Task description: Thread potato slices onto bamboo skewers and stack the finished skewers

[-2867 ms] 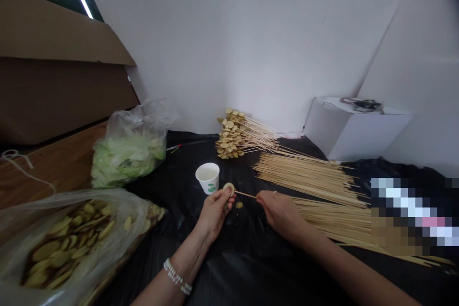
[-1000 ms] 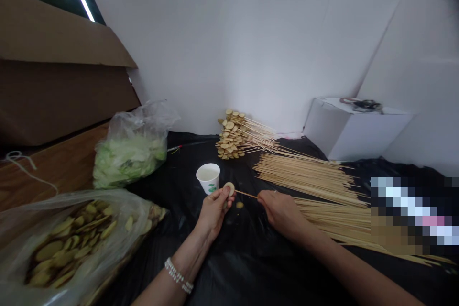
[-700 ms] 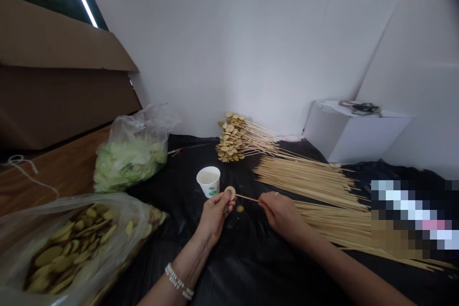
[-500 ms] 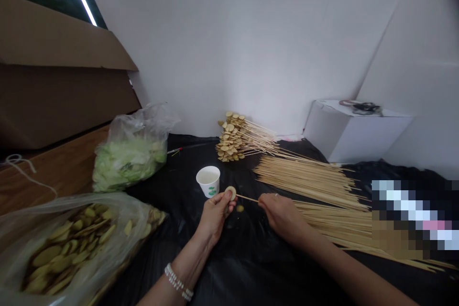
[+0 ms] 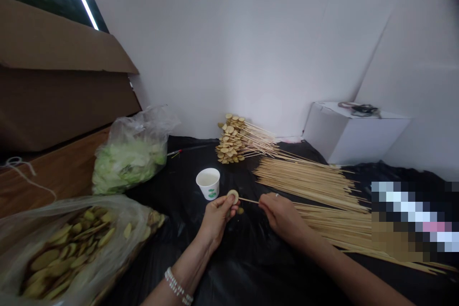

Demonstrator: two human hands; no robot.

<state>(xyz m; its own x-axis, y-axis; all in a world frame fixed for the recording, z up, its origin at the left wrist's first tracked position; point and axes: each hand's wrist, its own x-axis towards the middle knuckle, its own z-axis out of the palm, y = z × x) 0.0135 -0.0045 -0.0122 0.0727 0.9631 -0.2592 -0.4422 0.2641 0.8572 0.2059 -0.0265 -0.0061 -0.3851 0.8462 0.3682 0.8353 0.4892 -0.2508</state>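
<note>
Between the thumb and fingers of my left hand (image 5: 215, 217) is a round, pale potato slice (image 5: 233, 196). My right hand (image 5: 281, 213) pinches a thin wooden skewer (image 5: 248, 200), whose far end meets the slice's right side. How deep the tip sits in the slice I cannot tell. Just left of the slice stands a white paper cup (image 5: 208, 183) with a green print. A small yellowish piece (image 5: 240, 211) lies on the black sheet by my left fingertips. Behind, a pile of skewered slices (image 5: 231, 141) lies with its sticks pointing right.
Loose skewers lie in two bundles, a farther one (image 5: 308, 177) and a nearer one (image 5: 333, 224). An open plastic bag (image 5: 132, 244) of slices is at left front, a bag of pale green vegetable (image 5: 125, 162) behind it. A white box (image 5: 358, 136) stands back right, a cardboard box (image 5: 64, 105) at left.
The slice has shifted slightly right, and less of the skewer shows between it and my right hand. The whole view has dropped a few pixels.
</note>
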